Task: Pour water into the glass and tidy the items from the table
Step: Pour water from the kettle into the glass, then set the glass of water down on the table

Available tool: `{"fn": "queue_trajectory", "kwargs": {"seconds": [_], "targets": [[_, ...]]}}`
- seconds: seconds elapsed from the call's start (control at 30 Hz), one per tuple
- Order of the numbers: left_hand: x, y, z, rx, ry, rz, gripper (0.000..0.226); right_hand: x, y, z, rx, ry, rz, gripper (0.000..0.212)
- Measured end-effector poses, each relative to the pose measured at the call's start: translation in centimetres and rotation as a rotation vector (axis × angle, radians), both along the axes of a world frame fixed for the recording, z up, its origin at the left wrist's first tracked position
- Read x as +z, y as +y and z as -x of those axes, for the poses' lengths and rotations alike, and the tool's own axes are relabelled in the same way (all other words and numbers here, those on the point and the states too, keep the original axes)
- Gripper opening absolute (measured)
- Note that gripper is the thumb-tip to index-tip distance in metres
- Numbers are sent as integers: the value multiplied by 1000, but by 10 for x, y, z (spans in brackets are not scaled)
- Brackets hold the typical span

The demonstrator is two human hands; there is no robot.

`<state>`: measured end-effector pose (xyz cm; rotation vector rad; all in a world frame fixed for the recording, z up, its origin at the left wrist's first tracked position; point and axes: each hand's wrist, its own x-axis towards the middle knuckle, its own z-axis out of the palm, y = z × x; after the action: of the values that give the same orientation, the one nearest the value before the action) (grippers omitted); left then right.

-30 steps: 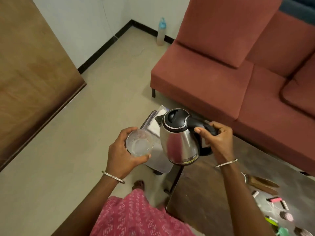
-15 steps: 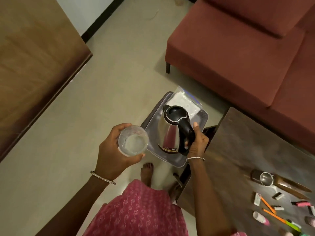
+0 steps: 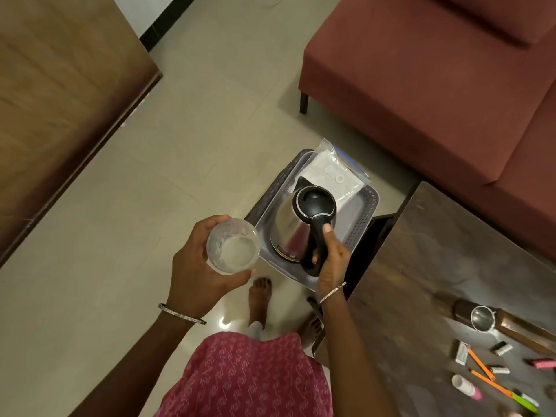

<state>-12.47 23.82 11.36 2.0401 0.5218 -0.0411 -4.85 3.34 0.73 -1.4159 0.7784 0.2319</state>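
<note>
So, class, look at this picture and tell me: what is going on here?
A person stands by a dark table, holding a glass with some water in the left hand. The right hand grips the handle of a steel kettle down at a grey tray beside the table; whether it rests there is unclear. A steel cup, pens and other small items lie on the table, not yet tidied.

Silver steel kettle point(image 3: 293, 236) with black lid and handle. Clear glass point(image 3: 233, 249), whitish inside. Grey tray point(image 3: 359, 233), dotted perforation along rim. Maroon sofa point(image 3: 436, 85). Dark mottled brown bench point(image 3: 436, 266). Pink garment point(image 3: 249, 377), pale squiggle print. Beige floor point(image 3: 150, 206). Orange pens point(image 3: 481, 365).
</note>
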Motion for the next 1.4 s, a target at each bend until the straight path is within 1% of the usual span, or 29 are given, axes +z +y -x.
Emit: {"fn": "queue_trajectory", "kwargs": {"seconds": [0.07,0.1,0.17,0.23,0.3,0.4,0.5,0.57,0.63,0.67,0.7,0.73,0.8,0.87,1.03,1.1,1.17,1.27,1.33,1.4], "targets": [[1,0,3,2,5,12,95,-4,-5,10,123,60,49,51],[2,0,4,3,3,9,93,-6,-6,15,172,121,101,48],[5,-1,6,11,-5,11,93,-6,-5,25,225,190,189,38],[7,-1,9,27,-12,16,94,-3,2,36,228,239,257,28],[9,-1,13,44,-18,12,92,-1,14,44,194,277,250,18],[12,0,20,67,-22,14,92,0,31,43,156,318,255,20],[13,1,26,74,-36,8,93,4,49,33,98,347,183,17],[13,2,30,88,-45,14,92,5,60,28,58,382,139,20],[13,3,34,105,-50,20,92,7,69,26,19,414,126,17],[13,3,36,112,-54,23,92,8,75,25,-19,426,106,23],[13,4,38,117,-59,27,92,9,81,24,-59,435,78,35],[13,5,39,121,-65,31,91,11,87,23,-112,435,18,40],[13,8,42,114,-73,18,92,15,100,19,-210,444,-162,32],[12,10,44,106,-77,-17,92,20,112,14,-237,460,-263,32],[11,13,49,117,-85,-22,92,28,118,8,-188,485,-331,49],[12,12,50,116,-86,-16,92,31,112,8,-141,505,-373,50],[14,8,50,115,-92,-2,92,32,102,10,-68,515,-403,46],[20,1,50,112,-96,34,92,35,79,19,97,561,-404,44],[26,-6,51,100,-96,42,92,41,59,27,167,585,-396,32],[33,-16,52,80,-101,42,91,51,36,36,173,571,-374,17]]}}
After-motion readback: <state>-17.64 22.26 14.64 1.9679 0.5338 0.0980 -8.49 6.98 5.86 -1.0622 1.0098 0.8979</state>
